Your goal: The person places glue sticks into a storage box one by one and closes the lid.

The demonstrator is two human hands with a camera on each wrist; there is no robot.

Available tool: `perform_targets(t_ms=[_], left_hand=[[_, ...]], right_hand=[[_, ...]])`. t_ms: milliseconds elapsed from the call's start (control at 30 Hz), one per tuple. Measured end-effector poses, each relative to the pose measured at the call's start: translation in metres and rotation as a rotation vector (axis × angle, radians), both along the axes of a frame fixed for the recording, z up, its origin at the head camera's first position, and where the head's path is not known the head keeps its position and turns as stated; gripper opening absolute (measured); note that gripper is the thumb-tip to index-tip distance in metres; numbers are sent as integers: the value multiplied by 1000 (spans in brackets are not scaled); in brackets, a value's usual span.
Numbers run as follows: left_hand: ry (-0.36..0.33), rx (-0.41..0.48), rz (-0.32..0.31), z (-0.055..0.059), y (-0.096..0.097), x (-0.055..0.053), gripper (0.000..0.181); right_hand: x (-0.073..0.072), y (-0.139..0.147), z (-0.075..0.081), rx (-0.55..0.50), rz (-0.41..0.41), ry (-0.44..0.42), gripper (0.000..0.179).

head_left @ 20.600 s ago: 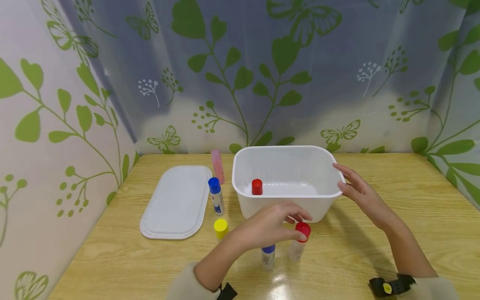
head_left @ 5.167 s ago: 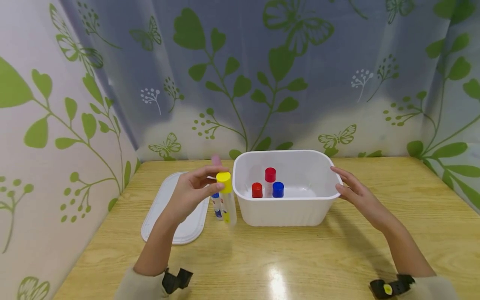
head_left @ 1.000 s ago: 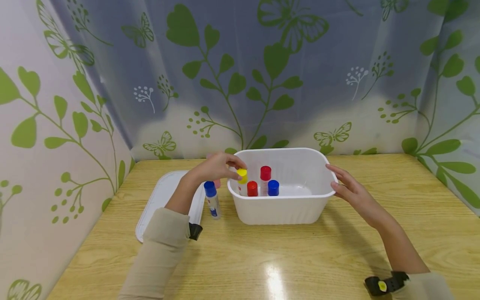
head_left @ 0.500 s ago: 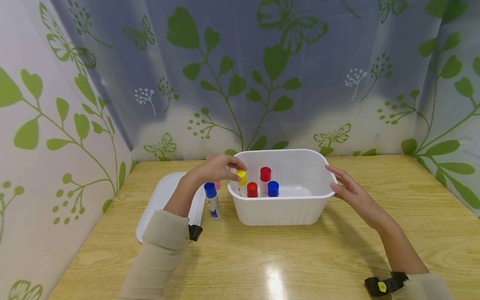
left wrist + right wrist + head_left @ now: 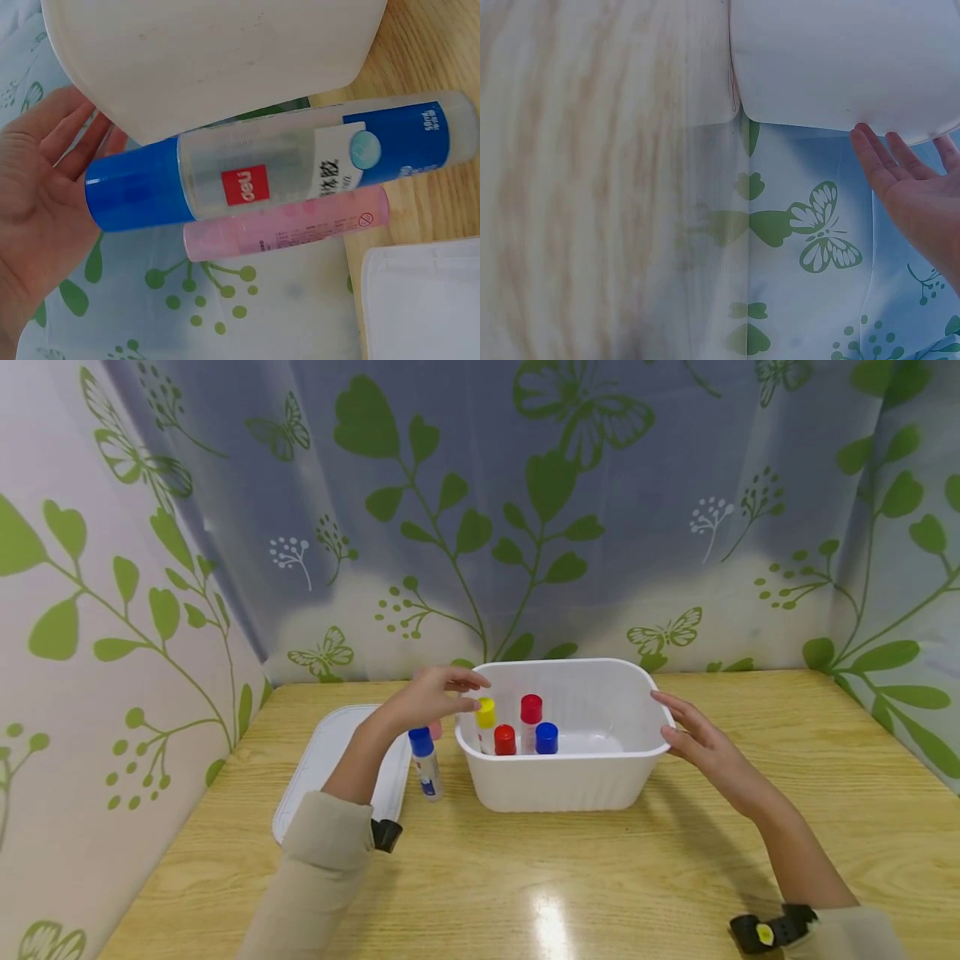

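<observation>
My left hand (image 5: pixel 433 700) is over the left rim of the white plastic bin (image 5: pixel 558 785), with thumb and fingers spread apart. Its thumb tip is right by the cap of a yellow-capped glue bottle (image 5: pixel 486 714), which stands inside the bin. Beside that bottle are two red-capped bottles (image 5: pixel 531 710) and a blue-capped one (image 5: pixel 547 739). My right hand (image 5: pixel 708 752) rests its fairly straight fingertips against the bin's right rim. Outside the bin on the left stands a blue-capped liquid glue bottle (image 5: pixel 270 165); behind it is a pink tube (image 5: pixel 289 225).
A white lid (image 5: pixel 330 760) lies flat on the wooden table (image 5: pixel 480 877), left of the bin. My left forearm passes over it. A leaf-patterned curtain (image 5: pixel 487 527) closes off the back and sides.
The yellow-capped bottle, earlier outside the bin, now stands in its left end. In the last half second my left fingers have let go of its cap. My right hand stays at the rim.
</observation>
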State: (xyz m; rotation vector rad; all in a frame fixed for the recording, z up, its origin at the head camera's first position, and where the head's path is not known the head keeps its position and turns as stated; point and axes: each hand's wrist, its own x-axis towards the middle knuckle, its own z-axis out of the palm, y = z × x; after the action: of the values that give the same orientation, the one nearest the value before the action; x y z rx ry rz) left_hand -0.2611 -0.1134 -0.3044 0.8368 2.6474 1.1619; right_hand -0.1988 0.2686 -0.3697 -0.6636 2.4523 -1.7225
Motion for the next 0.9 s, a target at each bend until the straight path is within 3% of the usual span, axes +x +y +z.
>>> perform_targets(t_ms=[200,333,500,633,900], left_hand=[[-26,270,74,-9,-23,15,33],[-56,367,90,-19,-44,29,34],[-124,403,77,-40,-64,39,38],[-133,420,84,-54,-70,43,39],[-104,459,112,-62,-70,46,36]], right_hand=[[1,-1,0,7,-3,-4,50],[1,-1,1,12,-7,-5,50],[1,0,2,15,-12,-10,50],[2,0,3,11,-4,-8,50],[1,-1,2,12,0,-4,49]])
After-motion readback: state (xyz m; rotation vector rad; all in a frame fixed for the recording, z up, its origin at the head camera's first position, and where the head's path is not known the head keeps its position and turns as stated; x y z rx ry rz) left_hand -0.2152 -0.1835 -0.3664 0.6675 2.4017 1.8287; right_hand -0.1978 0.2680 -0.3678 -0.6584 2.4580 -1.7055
